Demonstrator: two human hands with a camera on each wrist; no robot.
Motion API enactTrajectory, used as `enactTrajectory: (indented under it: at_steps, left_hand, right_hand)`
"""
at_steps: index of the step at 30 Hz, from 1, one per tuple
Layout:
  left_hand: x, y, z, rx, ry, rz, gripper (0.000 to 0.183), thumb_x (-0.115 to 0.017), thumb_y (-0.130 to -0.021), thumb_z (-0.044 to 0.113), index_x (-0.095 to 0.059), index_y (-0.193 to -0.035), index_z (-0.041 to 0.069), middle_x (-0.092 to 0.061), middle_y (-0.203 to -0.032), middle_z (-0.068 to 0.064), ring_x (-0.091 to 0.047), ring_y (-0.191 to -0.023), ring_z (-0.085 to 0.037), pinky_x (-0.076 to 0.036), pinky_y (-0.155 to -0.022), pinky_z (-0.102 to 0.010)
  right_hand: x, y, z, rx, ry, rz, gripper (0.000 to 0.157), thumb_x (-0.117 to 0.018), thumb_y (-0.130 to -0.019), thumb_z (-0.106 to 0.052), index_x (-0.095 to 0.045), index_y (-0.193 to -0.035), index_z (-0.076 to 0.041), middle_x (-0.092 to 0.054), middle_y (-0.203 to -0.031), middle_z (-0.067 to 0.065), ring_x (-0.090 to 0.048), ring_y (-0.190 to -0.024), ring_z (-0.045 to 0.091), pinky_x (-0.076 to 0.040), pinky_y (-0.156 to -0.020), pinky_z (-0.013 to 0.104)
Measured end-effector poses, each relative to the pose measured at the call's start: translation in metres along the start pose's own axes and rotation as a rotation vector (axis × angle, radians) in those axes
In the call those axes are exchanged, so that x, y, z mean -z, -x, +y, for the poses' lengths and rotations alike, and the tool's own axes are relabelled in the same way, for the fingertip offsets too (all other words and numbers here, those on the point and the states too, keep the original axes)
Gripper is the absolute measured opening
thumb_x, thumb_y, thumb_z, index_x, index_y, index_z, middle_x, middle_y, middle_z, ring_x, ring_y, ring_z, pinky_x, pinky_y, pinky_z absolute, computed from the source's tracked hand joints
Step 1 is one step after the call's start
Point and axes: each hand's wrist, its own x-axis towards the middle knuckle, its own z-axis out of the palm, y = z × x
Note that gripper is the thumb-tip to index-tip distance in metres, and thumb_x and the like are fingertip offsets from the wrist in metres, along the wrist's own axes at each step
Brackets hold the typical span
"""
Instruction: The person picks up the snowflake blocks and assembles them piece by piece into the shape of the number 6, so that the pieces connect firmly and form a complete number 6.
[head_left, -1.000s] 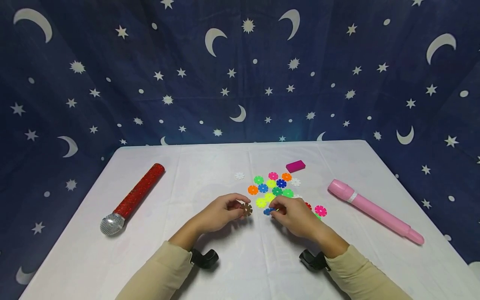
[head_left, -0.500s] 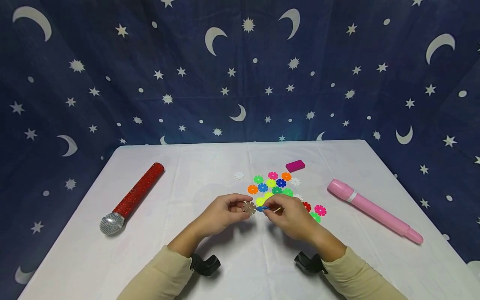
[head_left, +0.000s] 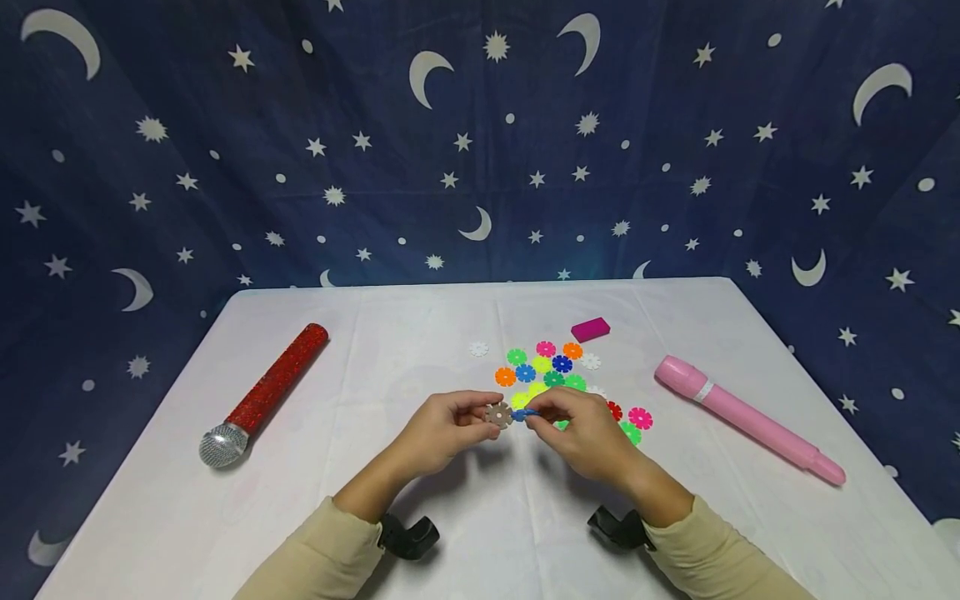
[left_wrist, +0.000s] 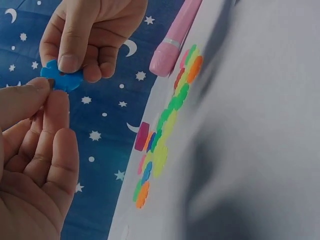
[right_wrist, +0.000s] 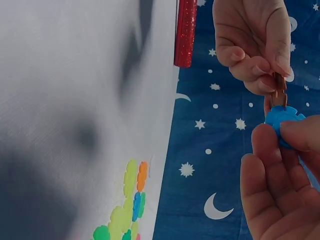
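Note:
My left hand (head_left: 442, 427) pinches a brown notched disc (head_left: 498, 415) between thumb and fingers, its flat face toward the head camera. From the right, my right hand (head_left: 581, 429) pinches a blue notched disc (head_left: 521, 414), turned nearly edge-on. The two discs meet at their rims, the blue (right_wrist: 282, 120) crosswise to the brown (right_wrist: 278, 95) in the right wrist view. In the left wrist view the right thumb lies over the blue disc (left_wrist: 67, 82), and the left fingertips mostly hide the brown one. Both hands are raised above the white table (head_left: 420, 333).
Behind the hands lie several loose notched discs (head_left: 553, 379) in many colours. A magenta block (head_left: 591, 330) sits beyond them. A red glittery microphone (head_left: 277, 387) lies at the left, and a pink wand-like stick (head_left: 750, 421) at the right. A dark star-patterned cloth (head_left: 480, 150) hangs behind.
My hands have come together: the blue disc moved left and the brown disc slightly right until their rims met. Over the last half second the hands have barely moved.

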Motion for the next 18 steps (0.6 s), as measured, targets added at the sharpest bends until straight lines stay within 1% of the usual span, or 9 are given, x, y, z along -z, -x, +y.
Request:
enactTrajectory:
  at_steps: [6,11,13,15,18]
  left_hand:
    - [-0.0025,0.0018,0.0023,-0.016,-0.010,0.019,0.040,-0.077,-0.088,0.012,-0.068,-0.124,-0.003,-0.071,-0.090,-0.003,-0.067,-0.081,-0.015,-0.054,-0.073,-0.023]
    - [-0.0046,0.0028,0.0043,-0.039,-0.003,0.021,0.038,-0.078,-0.087,0.008,-0.069,-0.122,-0.005,-0.071,-0.090,-0.005,-0.067,-0.079,-0.014,-0.055,-0.072,-0.023]
    - [-0.0049,0.0025,0.0044,-0.048,0.006,0.018,0.038,-0.077,-0.088,0.007,-0.068,-0.122,-0.005,-0.072,-0.091,-0.006,-0.068,-0.080,-0.014,-0.055,-0.073,-0.024]
    - [-0.0046,0.0017,0.0036,-0.058,0.000,0.021,0.038,-0.077,-0.088,0.007,-0.068,-0.122,-0.005,-0.072,-0.091,-0.006,-0.068,-0.080,-0.014,-0.056,-0.073,-0.024]
    - [-0.0036,0.0005,0.0015,-0.051,-0.031,0.026,0.037,-0.078,-0.087,0.009,-0.069,-0.121,-0.003,-0.071,-0.091,-0.004,-0.067,-0.081,-0.015,-0.055,-0.072,-0.024]
  right_hand:
    - [0.0001,0.0013,-0.0018,0.070,-0.004,0.034,0.018,-0.080,-0.081,0.001,-0.073,-0.095,-0.008,-0.069,-0.089,-0.008,-0.067,-0.082,0.005,-0.058,-0.076,0.031]
    - [0.0009,0.0008,-0.0021,0.165,-0.006,0.069,0.018,-0.082,-0.079,0.002,-0.076,-0.093,-0.006,-0.072,-0.086,-0.004,-0.068,-0.079,0.007,-0.058,-0.070,0.030]
    - [0.0011,-0.0002,-0.0025,0.190,-0.004,0.083,0.018,-0.082,-0.078,0.002,-0.076,-0.093,-0.006,-0.072,-0.085,-0.004,-0.068,-0.078,0.007,-0.058,-0.069,0.029]
    - [0.0008,-0.0013,-0.0030,0.194,-0.002,0.091,0.018,-0.083,-0.077,0.002,-0.076,-0.092,-0.006,-0.072,-0.085,-0.004,-0.068,-0.078,0.007,-0.058,-0.069,0.029]
    - [-0.0013,-0.0027,-0.0024,0.162,-0.004,0.086,0.018,-0.083,-0.078,0.002,-0.076,-0.093,-0.005,-0.072,-0.087,-0.004,-0.068,-0.079,0.009,-0.058,-0.071,0.030]
